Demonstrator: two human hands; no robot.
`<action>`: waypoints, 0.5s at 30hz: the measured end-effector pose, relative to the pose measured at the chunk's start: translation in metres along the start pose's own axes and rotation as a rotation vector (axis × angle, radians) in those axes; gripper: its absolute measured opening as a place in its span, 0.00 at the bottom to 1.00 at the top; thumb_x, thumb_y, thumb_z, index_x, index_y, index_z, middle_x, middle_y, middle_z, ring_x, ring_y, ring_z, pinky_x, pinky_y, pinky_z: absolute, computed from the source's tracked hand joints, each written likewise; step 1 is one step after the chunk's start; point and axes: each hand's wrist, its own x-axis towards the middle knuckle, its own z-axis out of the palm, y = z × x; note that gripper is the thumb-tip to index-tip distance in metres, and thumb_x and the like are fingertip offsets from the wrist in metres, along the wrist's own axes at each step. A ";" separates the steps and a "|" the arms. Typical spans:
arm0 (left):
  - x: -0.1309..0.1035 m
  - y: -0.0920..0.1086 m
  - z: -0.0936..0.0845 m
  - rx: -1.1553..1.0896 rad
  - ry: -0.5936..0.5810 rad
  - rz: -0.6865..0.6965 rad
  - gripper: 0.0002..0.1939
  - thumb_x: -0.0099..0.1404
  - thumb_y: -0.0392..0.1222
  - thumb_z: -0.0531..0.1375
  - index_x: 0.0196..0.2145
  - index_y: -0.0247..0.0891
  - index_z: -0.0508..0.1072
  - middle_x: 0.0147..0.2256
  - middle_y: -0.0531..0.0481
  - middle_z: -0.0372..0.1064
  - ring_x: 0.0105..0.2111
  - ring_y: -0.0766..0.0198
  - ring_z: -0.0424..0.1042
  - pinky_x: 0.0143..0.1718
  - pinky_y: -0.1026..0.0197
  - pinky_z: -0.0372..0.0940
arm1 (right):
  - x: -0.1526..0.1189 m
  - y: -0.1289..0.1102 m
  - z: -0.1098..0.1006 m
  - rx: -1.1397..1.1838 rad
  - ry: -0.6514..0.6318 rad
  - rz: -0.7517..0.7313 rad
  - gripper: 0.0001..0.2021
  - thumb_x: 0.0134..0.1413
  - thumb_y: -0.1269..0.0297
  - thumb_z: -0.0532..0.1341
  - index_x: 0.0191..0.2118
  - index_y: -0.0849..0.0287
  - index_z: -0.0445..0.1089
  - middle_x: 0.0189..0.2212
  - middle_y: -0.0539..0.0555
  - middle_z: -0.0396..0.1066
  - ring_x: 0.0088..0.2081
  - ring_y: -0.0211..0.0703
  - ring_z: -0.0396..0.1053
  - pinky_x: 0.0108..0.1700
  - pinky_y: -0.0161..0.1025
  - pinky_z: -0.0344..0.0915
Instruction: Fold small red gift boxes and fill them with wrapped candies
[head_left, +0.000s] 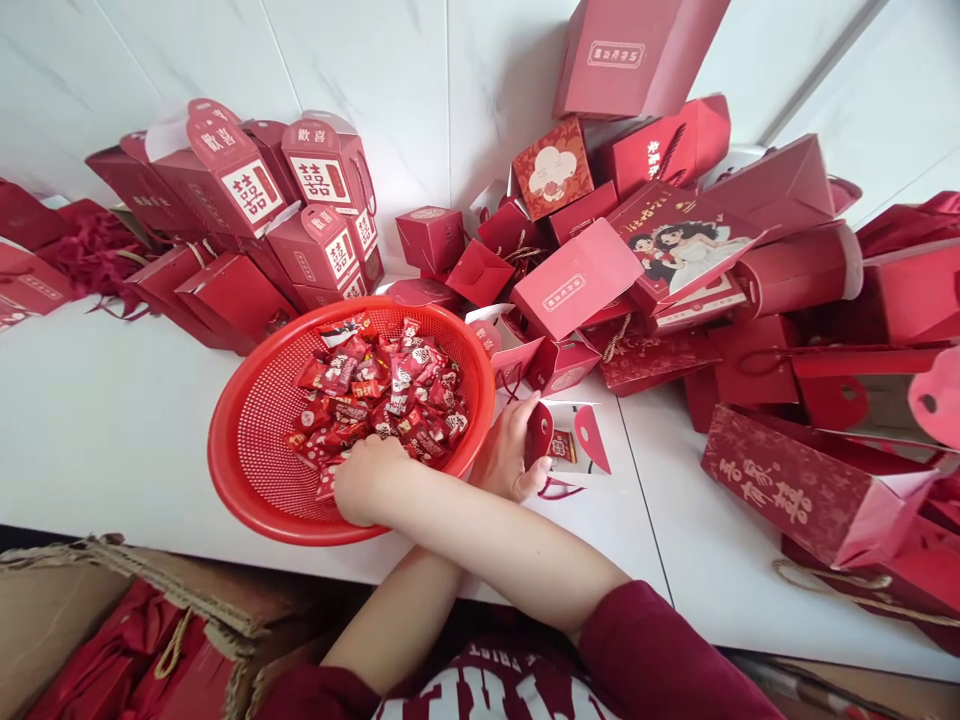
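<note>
My forearms cross, the right over the left. My right hand (370, 478) is curled down among the red-wrapped candies (401, 385) in a red plastic basket (225, 470), near its front edge. Its fingertips and anything in them are hidden. To the right of the basket, my left hand (510, 455) grips the near side of a small open gift box (592, 450), thumb and fingers around a flap. One wrapped candy (562, 447) shows inside the box. A dark red cord handle (561, 490) hangs out at its front.
Folded red gift boxes (255, 195) stand at the back left. A heap of red boxes and bags (577, 280) covers the back right. One long box (787, 490) lies near the right edge. An open cardboard carton (172, 590) stands below the white table (97, 420).
</note>
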 end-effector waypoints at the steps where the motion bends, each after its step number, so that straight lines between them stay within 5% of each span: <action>1: -0.001 -0.002 0.002 -0.002 0.007 0.014 0.43 0.66 0.68 0.51 0.69 0.39 0.51 0.61 0.35 0.56 0.62 0.41 0.59 0.65 0.43 0.55 | 0.002 0.001 0.000 0.003 -0.006 0.008 0.23 0.61 0.64 0.59 0.59 0.69 0.69 0.60 0.72 0.65 0.59 0.63 0.67 0.54 0.56 0.70; 8: -0.003 -0.011 0.007 0.061 0.059 0.127 0.38 0.69 0.63 0.48 0.69 0.41 0.48 0.64 0.36 0.53 0.64 0.44 0.58 0.64 0.42 0.56 | 0.003 0.013 -0.002 -0.006 0.017 -0.040 0.22 0.61 0.65 0.59 0.59 0.67 0.70 0.60 0.69 0.66 0.59 0.60 0.67 0.58 0.56 0.68; 15: -0.003 -0.012 0.003 0.060 0.031 0.103 0.38 0.69 0.62 0.49 0.69 0.40 0.48 0.64 0.36 0.53 0.64 0.45 0.58 0.64 0.42 0.57 | -0.007 0.012 -0.003 -0.001 0.027 -0.014 0.18 0.62 0.72 0.56 0.56 0.66 0.71 0.56 0.69 0.71 0.57 0.61 0.70 0.48 0.60 0.74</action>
